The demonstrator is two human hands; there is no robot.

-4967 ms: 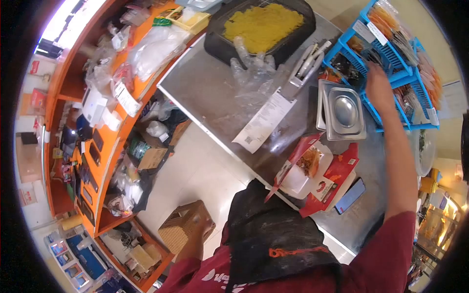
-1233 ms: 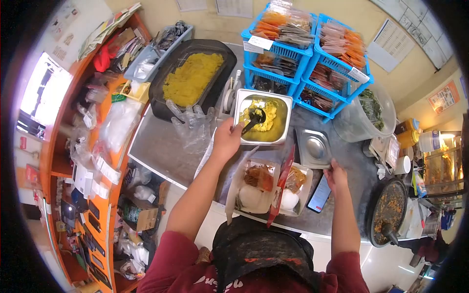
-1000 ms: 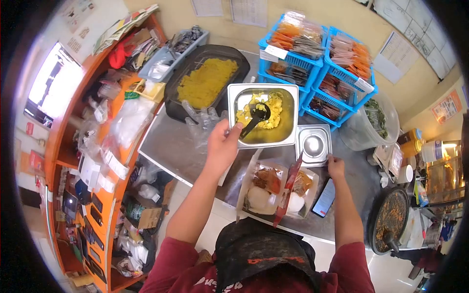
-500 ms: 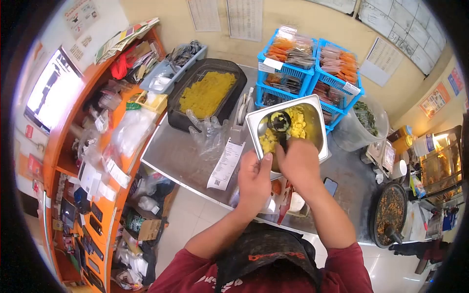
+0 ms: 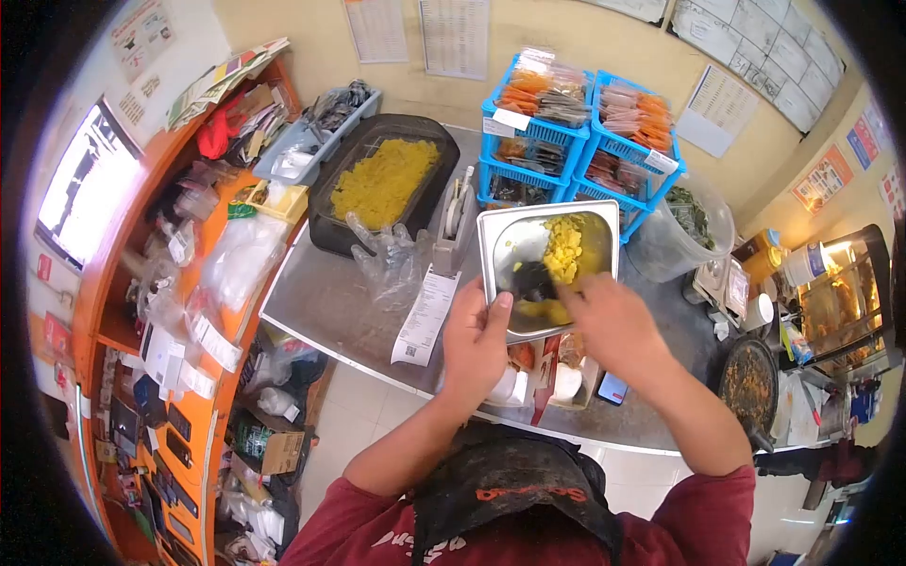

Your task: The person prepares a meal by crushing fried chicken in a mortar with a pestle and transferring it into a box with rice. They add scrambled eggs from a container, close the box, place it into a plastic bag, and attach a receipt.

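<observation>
A steel food pan (image 5: 493,217) is tilted toward me above the table, with chunky yellow food (image 5: 564,245) inside. My left hand (image 5: 475,340) holds the pan at its near left corner, the thumb over the rim. In my right hand (image 5: 612,325) is a black spoon (image 5: 534,280), its head blurred low in the pan near the food; the fingers closed round the handle are partly hidden. Below the pan lies an open food box (image 5: 587,379) with brown pieces and a white round item. A phone (image 5: 612,389) lies right of the box.
A dark roasting tray (image 5: 326,203) of mashed yellow food stands at the back left. Near it are a clear plastic glove (image 5: 385,269) and a receipt (image 5: 427,316). Stacked blue baskets (image 5: 528,156) and a clear tub (image 5: 708,226) are behind. A round dark pan (image 5: 748,387) sits right.
The spoon head has swung down from the pan's middle toward its near side. My right hand has shifted right and down. My left hand still holds the pan, and the view has moved slightly.
</observation>
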